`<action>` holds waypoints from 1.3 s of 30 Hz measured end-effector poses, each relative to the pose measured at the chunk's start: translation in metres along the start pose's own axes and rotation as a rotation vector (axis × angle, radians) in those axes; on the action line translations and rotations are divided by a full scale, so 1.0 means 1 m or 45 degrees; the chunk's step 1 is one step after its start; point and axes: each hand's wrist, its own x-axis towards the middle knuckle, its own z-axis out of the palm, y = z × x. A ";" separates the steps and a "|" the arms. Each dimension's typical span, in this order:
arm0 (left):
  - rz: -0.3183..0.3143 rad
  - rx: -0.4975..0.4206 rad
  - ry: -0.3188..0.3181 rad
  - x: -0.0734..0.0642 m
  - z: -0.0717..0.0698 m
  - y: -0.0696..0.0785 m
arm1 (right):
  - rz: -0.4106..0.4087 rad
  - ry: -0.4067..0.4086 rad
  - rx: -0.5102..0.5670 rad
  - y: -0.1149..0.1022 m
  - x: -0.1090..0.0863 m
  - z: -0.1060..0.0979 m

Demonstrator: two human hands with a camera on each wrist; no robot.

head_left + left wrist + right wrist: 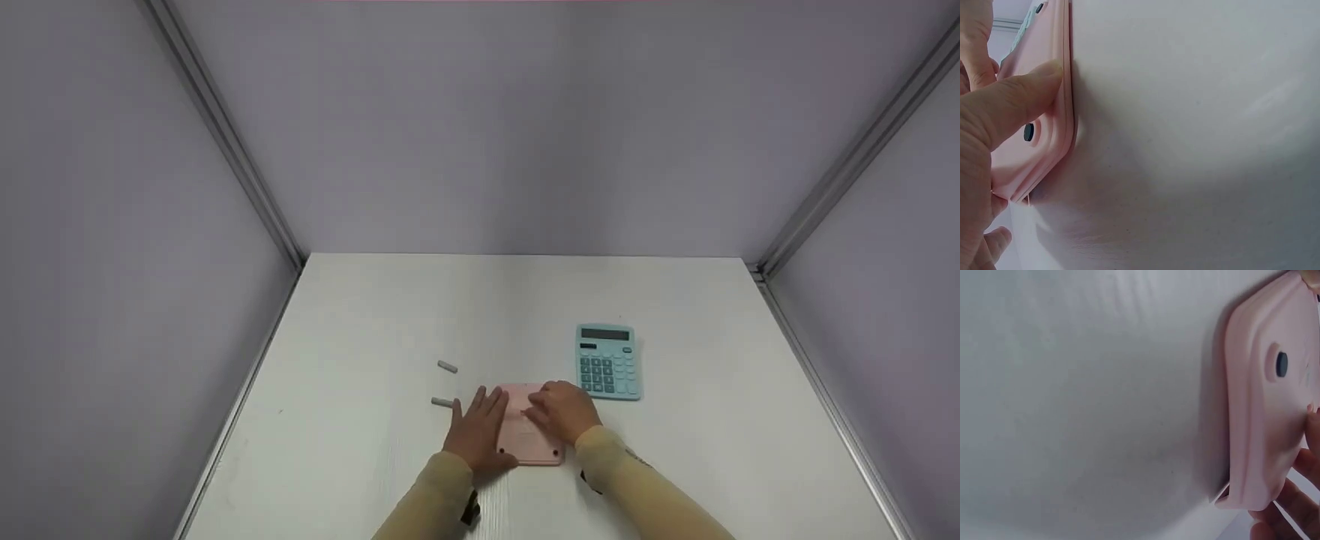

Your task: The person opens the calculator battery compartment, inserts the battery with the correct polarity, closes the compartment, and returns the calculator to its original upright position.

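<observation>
A pink calculator (529,442) lies back side up, its dark round feet (1029,132) showing. My left hand (475,435) holds it at its left side, with the thumb (1022,93) on the back near the close edge and the fingers spread along the side. Over the upper part of the back, my right hand (566,411) bends its fingers, the thumb tip (1312,422) touching the pink casing. What lies under the right fingertips is mostly hidden. Two small grey cylinders (448,367), battery-like, rest left of it; one lies close to the left fingers.
A light blue calculator (609,361) lies face up, just beyond the right hand. The white table (360,322) ends at grey panel walls (450,150) on the left, back and right. Metal rails (232,157) run along the wall corners.
</observation>
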 end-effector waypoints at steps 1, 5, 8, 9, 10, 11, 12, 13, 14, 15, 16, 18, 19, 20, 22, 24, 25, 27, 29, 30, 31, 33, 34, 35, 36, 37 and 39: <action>0.002 -0.005 0.000 -0.001 -0.001 0.000 | -0.004 0.000 -0.001 -0.001 0.001 0.000; 0.002 -0.006 0.006 -0.002 -0.001 0.001 | -0.001 -0.033 0.002 -0.003 0.005 0.000; -0.004 0.001 0.002 -0.002 -0.002 0.001 | -0.005 -0.050 0.007 -0.004 0.006 0.000; -0.005 0.005 -0.001 -0.002 -0.002 0.001 | -0.002 -0.054 0.009 -0.004 0.007 0.000; -0.004 0.005 -0.001 -0.002 -0.002 0.001 | 0.000 -0.056 0.008 -0.005 0.007 0.000; -0.004 0.008 -0.002 -0.002 -0.002 0.001 | 0.002 -0.060 0.008 -0.005 0.007 -0.001; -0.001 0.012 0.001 -0.001 -0.001 0.001 | -0.002 -0.063 0.007 -0.005 0.007 0.000; 0.000 0.013 0.001 -0.001 -0.001 0.001 | -0.004 -0.068 0.003 -0.005 0.007 0.000; 0.002 0.016 0.005 -0.001 0.000 0.000 | -0.005 -0.076 -0.003 -0.005 0.007 0.000; 0.004 0.020 0.009 -0.001 0.001 0.000 | -0.008 -0.080 -0.012 -0.006 0.008 0.000; 0.007 0.022 0.014 -0.001 0.002 -0.001 | -0.015 -0.081 -0.023 -0.006 0.008 0.001; 0.012 0.034 0.018 0.000 0.004 -0.002 | -0.031 -0.079 -0.047 -0.007 0.008 0.002; 0.014 0.038 0.021 0.000 0.004 -0.003 | -0.035 -0.076 -0.065 -0.007 0.008 0.002; 0.016 0.042 0.025 0.000 0.005 -0.003 | -0.039 -0.072 -0.082 -0.008 0.009 0.003; 0.019 0.047 0.026 -0.001 0.005 -0.004 | -0.059 -0.058 -0.120 -0.009 0.009 0.004; 0.017 0.041 0.026 -0.001 0.005 -0.005 | -0.087 -0.047 -0.161 -0.010 0.010 0.004; 0.016 0.041 0.022 -0.001 0.005 -0.005 | -0.105 -0.043 -0.190 -0.010 0.010 0.005; 0.012 0.039 0.010 -0.001 0.004 -0.004 | -0.141 -0.042 -0.238 -0.010 0.011 0.005; 0.011 0.038 0.000 -0.001 0.003 -0.004 | -0.169 -0.049 -0.270 -0.010 0.012 0.005; 0.010 0.037 -0.001 -0.001 0.003 -0.004 | -0.186 -0.053 -0.288 -0.011 0.012 0.004; 0.010 0.040 -0.002 -0.001 0.002 -0.004 | -0.203 -0.056 -0.309 -0.011 0.011 0.004; 0.005 0.033 -0.001 0.000 0.002 -0.003 | -0.233 -0.057 -0.341 -0.012 0.010 0.003; 0.003 0.033 0.002 -0.001 0.002 -0.004 | -0.250 -0.059 -0.363 -0.013 0.010 0.004; 0.001 0.032 0.006 -0.001 0.002 -0.004 | -0.267 -0.060 -0.392 -0.014 0.010 0.004; 0.000 0.032 0.009 -0.001 0.002 -0.005 | -0.281 -0.060 -0.419 -0.015 0.010 0.004; -0.001 0.030 0.012 -0.001 0.003 -0.005 | -0.290 -0.062 -0.443 -0.015 0.010 0.005; -0.003 0.022 0.015 -0.001 0.004 -0.006 | -0.301 -0.070 -0.480 -0.016 0.010 0.007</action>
